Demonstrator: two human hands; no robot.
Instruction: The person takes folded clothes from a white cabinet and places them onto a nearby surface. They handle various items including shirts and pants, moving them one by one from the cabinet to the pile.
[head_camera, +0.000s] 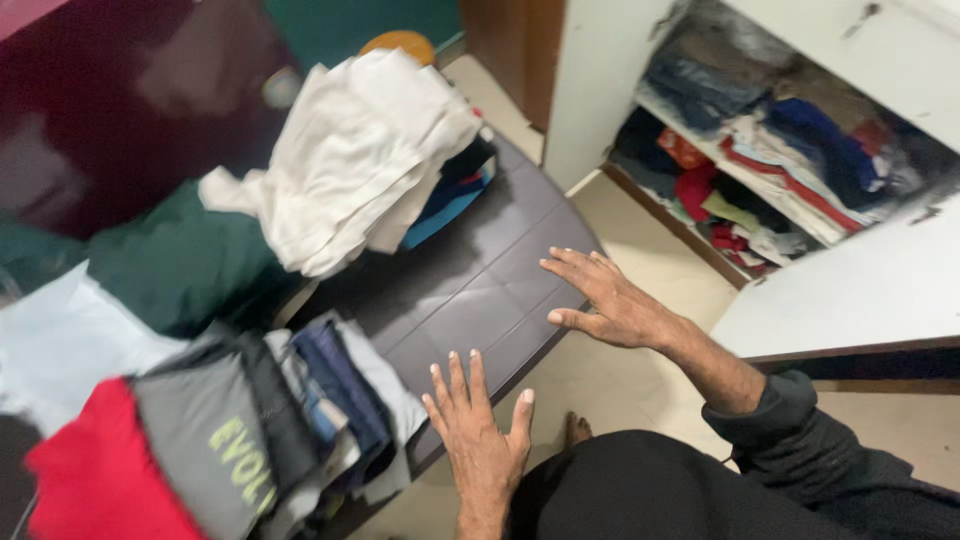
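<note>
My left hand (480, 425) hovers with fingers spread over the near edge of a dark padded bench (480, 285), holding nothing. My right hand (605, 298) is open too, fingers apart, just above the bench's right edge. A leaning stack of folded clothes (290, 410) sits on the bench to the left of my left hand, with a grey printed shirt and a red garment (95, 475) in it. Farther back a heap of white cloth (350, 160) lies on blue and dark folded pieces. My dark sleeve and lap fill the lower right.
An open white wardrobe (600, 80) at the right holds shelves crammed with mixed clothes (770, 170); its door (850, 290) swings out near my right arm. A green garment (180, 260) and pale cloth (60, 340) lie at the left. Beige floor tiles show below the bench.
</note>
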